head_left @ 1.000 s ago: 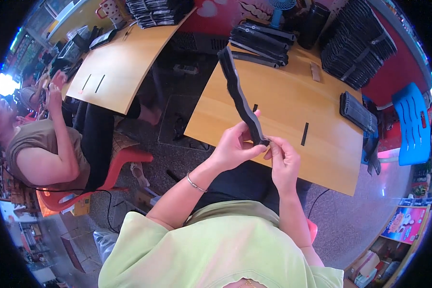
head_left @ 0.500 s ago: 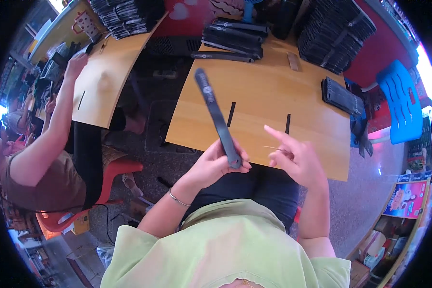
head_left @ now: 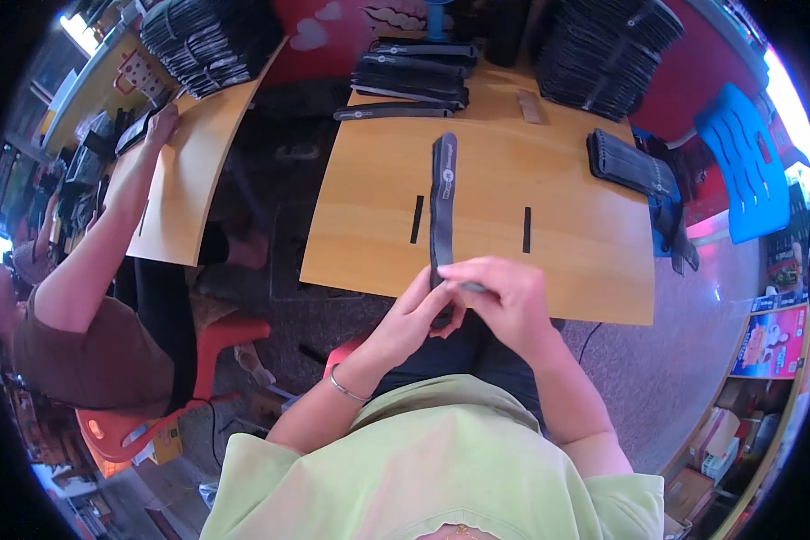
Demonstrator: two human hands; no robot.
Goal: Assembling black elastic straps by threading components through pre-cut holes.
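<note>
A long, flat black strap (head_left: pixel 444 189) with a pale printed mark stands up from my hands, its far end over the table. My left hand (head_left: pixel 414 319) is closed around the strap's near end. My right hand (head_left: pixel 510 292) is closed too, its thumb and fingers pinching the same near end from the right. A short grey bit shows under the right fingers; the rest of that end is hidden by both hands.
On the wooden table (head_left: pixel 369 180) lie two short black strips, a small wooden block (head_left: pixel 529 106), a pile of black straps (head_left: pixel 414 76), and a dark bundle (head_left: pixel 630 164). A tall black stack (head_left: pixel 603 54) stands behind. A person (head_left: pixel 90 342) works at another table on the left.
The strap has swung from leaning left to nearly upright. My right hand, apart with its index finger stretched out before, has moved left onto the strap's near end.
</note>
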